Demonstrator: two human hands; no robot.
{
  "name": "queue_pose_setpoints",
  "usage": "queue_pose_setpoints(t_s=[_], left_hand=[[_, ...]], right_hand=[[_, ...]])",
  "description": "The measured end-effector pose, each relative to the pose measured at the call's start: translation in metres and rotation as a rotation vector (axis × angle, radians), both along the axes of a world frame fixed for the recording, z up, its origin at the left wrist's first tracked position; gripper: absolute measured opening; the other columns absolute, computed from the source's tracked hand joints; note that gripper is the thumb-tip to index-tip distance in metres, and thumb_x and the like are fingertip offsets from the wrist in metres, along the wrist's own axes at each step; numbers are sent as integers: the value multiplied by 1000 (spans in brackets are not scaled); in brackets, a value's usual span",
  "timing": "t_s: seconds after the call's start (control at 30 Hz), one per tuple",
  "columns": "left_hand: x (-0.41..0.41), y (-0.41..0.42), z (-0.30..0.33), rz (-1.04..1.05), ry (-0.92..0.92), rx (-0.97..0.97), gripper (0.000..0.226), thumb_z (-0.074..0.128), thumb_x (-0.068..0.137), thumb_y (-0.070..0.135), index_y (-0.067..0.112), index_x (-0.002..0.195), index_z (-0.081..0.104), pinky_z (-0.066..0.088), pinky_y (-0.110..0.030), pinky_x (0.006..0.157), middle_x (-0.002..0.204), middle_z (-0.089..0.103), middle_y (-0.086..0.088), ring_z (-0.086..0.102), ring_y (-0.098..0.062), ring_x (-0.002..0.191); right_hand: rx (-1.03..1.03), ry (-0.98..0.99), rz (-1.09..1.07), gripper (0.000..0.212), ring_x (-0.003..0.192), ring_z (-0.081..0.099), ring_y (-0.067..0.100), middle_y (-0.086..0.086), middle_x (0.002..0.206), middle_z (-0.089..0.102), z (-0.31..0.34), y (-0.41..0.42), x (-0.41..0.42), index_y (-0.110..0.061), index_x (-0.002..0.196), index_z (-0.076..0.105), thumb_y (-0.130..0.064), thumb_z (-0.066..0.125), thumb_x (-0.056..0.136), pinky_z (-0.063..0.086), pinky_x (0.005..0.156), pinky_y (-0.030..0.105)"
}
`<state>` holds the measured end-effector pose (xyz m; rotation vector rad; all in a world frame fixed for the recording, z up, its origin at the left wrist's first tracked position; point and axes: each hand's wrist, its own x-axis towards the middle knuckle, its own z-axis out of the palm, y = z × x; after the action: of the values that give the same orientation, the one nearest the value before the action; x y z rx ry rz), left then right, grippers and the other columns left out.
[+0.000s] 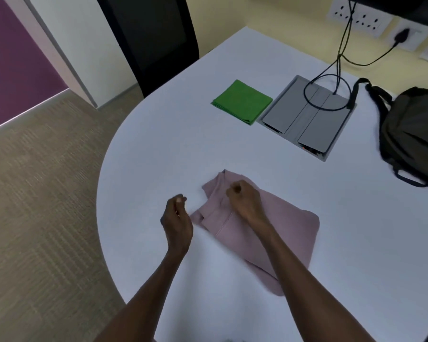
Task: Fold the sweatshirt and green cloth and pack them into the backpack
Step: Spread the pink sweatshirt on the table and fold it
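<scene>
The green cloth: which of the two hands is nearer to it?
Right. The right hand is over the sweatshirt, straight below the green cloth; the left hand hangs further back.

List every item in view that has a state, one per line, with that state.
Sweatshirt: folded, flat on the table.
Green cloth: folded square, lying flat.
Backpack: lying on the table; cannot tell if open.
Cable hatch: lids down, cables running into it.
Plug: in its wall socket.
Left hand: loosely curled, holding nothing.
Right hand: curled, over the sweatshirt's collar.
</scene>
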<state>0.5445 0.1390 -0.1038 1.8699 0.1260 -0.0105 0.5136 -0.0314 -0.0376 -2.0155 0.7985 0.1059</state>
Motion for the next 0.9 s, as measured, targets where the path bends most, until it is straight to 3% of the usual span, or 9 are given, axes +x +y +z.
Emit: queue_pose_setpoints(t_s=[0.1,0.2,0.27,0.43,0.53,0.67,0.73,0.8,0.9], left_hand=[[-2,-7,9,-243,46,137,47,61,96,39,12,134,54,51,-37,100,131,61,-1,57,-14,119],[-6,-23,8,-373,238,305,88,69,81,58,12,148,34,46,-42,106,144,47,-6,51,-25,128],[-11,-29,4,-373,322,309,93,78,78,48,6,147,32,47,-41,102,139,49,-12,52,-31,126],[-14,-38,12,-320,259,187,59,83,78,21,5,127,53,46,-20,70,109,65,-7,63,-23,95],[-3,-33,10,-245,190,191,55,80,81,17,6,128,55,45,-24,79,111,66,-11,61,-22,93],[6,-29,-5,-285,222,313,50,74,84,14,2,128,53,49,-35,88,121,64,-19,61,-35,108],[6,-37,-6,-300,95,470,49,65,87,7,2,133,48,48,-43,95,126,58,-19,54,-37,116],[-1,-49,-8,-338,-215,561,51,59,87,1,1,136,45,45,-49,101,131,53,-21,48,-39,121],[-16,-78,-12,-662,-541,315,53,54,95,18,13,146,38,34,-48,114,143,48,-16,45,-32,133]], right_hand=[[-226,-188,74,27,117,56,13,1,125,63,-15,-12,-42,-12,122,62,-20,56,96,41,104,25],[-435,-193,129,49,143,35,22,8,151,45,-32,-26,-80,-12,136,55,-39,50,96,20,120,36],[-550,-108,153,64,151,16,24,8,162,26,-40,-40,-98,-18,145,45,-55,39,94,7,123,47],[-710,145,294,86,151,-20,26,3,165,-18,-52,-61,-117,-33,158,2,-80,23,88,-13,114,62],[-685,295,286,92,147,-29,31,5,161,-29,-63,-61,-111,-35,155,-13,-85,19,85,-16,110,69],[-640,408,302,97,147,-28,34,8,161,-28,-80,-62,-103,-32,156,-13,-89,11,82,-16,107,73],[-627,409,305,98,147,-28,34,9,161,-27,-78,-61,-98,-30,157,-10,-89,10,81,-17,107,72],[-661,341,284,98,148,-25,34,11,163,-23,-73,-58,-100,-29,158,-4,-88,12,83,-14,109,72],[-757,186,244,94,152,-9,36,15,165,-6,-65,-47,-109,-28,159,11,-85,20,85,-3,112,72]])
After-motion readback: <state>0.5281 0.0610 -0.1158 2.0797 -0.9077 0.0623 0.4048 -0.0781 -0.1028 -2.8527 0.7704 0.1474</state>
